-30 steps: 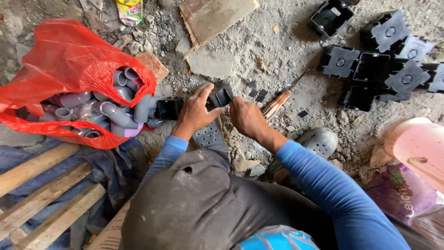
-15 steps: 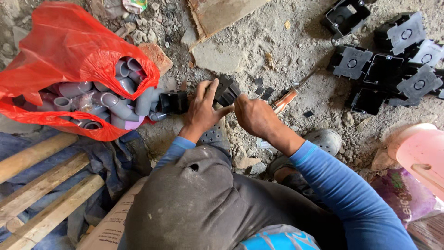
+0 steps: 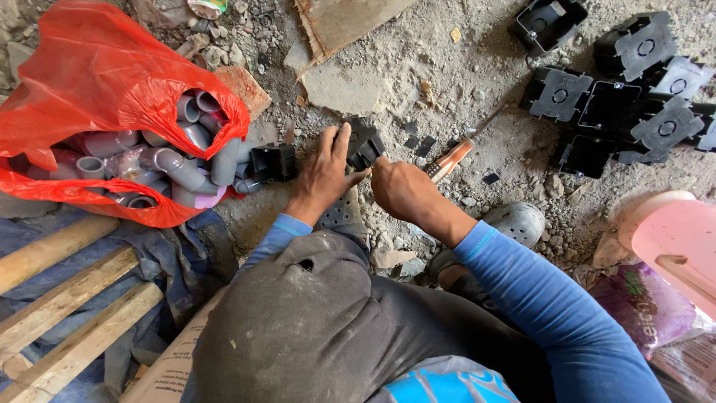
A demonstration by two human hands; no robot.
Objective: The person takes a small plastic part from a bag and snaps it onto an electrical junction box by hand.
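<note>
Currently I see a black plastic box (image 3: 364,143) held low over the gritty concrete floor (image 3: 447,67), about mid-frame and just ahead of the person's knees. Left hand (image 3: 322,173) lies against the box's left side, fingers spread long and flat over it, thumb pointing toward the other hand. Right hand (image 3: 403,188) is clenched into a fist around an orange-handled tool (image 3: 449,160); the handle sticks out to the right of the fist, and the tip meets the box's lower right edge, though I cannot tell the exact contact. A few small black chips (image 3: 418,142) lie on the floor just right of the box.

1 more black box (image 3: 273,162) sits touching the mouth of a red plastic bag (image 3: 89,82), just left of the left hand. Bag holds grey pipe elbows (image 3: 186,168), piled loosely. A cluster of black boxes (image 3: 619,97) fills the floor's far right corner, well apart from both hands. Wooden slats (image 3: 60,298) lie at the near left. A pink object (image 3: 675,242) sits at the right edge.
</note>
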